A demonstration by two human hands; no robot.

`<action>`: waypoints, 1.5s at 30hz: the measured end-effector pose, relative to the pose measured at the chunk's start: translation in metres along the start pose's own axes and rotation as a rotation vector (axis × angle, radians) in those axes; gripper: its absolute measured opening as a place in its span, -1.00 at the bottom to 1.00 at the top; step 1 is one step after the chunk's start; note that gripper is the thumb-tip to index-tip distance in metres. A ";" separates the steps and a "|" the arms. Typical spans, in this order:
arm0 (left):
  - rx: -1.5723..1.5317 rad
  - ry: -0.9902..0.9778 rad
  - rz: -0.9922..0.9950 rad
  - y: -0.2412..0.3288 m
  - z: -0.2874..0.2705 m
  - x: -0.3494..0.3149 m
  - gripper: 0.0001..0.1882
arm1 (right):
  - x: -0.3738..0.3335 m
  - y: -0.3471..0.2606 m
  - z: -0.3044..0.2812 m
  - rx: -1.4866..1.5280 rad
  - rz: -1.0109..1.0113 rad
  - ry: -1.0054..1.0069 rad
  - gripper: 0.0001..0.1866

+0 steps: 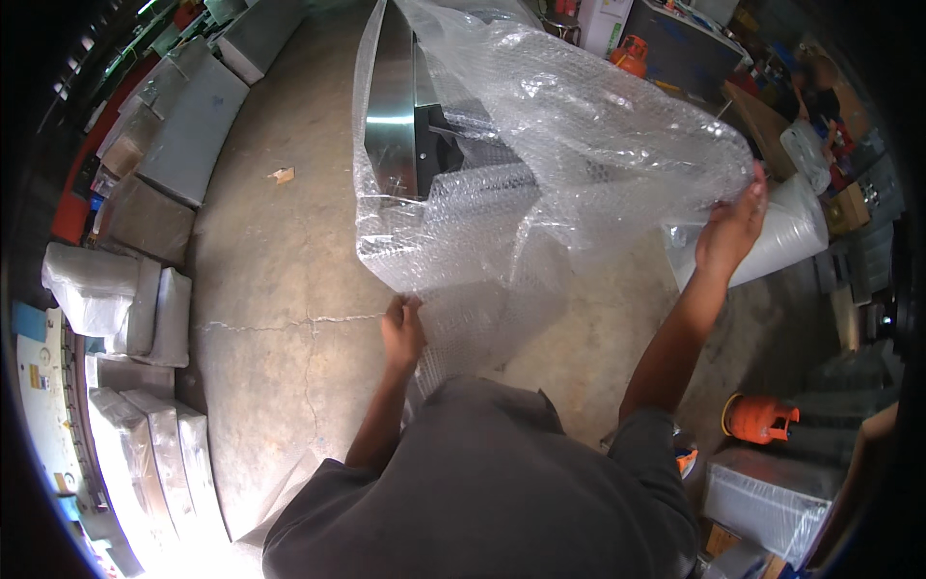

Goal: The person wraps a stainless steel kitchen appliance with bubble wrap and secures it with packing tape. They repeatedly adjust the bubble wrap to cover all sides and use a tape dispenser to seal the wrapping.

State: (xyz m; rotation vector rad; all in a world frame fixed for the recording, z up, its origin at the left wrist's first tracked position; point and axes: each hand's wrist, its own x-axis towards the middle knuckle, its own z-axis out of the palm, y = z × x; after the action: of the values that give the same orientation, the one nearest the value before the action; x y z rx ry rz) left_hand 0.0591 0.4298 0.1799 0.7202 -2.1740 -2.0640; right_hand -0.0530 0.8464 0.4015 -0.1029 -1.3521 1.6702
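A wide sheet of clear bubble wrap [588, 125] is draped over a shiny metal unit [391, 145] that stands in front of me. Part of the unit's steel side shows through a gap, with a dark panel beside it; the rest is covered. My left hand [402, 331] is closed on the lower edge of the wrap, below the unit's near corner. Out to the right, my right hand [733, 227] is raised and grips the far right edge of the same sheet. Between my hands the wrap hangs in loose folds.
A big roll of wrap [781, 232] lies on the concrete floor at right. Orange gas cylinders stand at right [760, 418] and at the back [630, 56]. Wrapped panels [154, 454] and cabinets [193, 116] line the left. Another person [820, 96] is at the far right.
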 end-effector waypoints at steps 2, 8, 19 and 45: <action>0.065 -0.043 0.075 -0.011 0.001 -0.011 -0.73 | 0.005 -0.021 0.007 -0.037 -0.063 -0.055 -0.55; -0.079 -0.228 -0.184 -0.040 -0.005 -0.051 -0.73 | -0.082 -0.085 0.023 -0.175 -0.349 -0.417 -0.29; -0.155 -0.292 -0.149 -0.069 -0.032 -0.072 -0.61 | -0.284 -0.032 0.003 -0.642 -0.329 -1.575 -0.55; 0.994 -1.237 -0.025 -0.193 -0.064 0.057 -0.69 | -0.503 -0.013 -0.372 -0.551 1.214 0.520 -0.76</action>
State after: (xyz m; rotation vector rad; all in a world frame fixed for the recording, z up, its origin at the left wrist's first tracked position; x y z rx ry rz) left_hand 0.0875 0.3500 -0.0135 -0.8867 -3.8225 -1.3493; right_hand 0.4451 0.7619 0.0334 -1.8397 -1.3400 1.8640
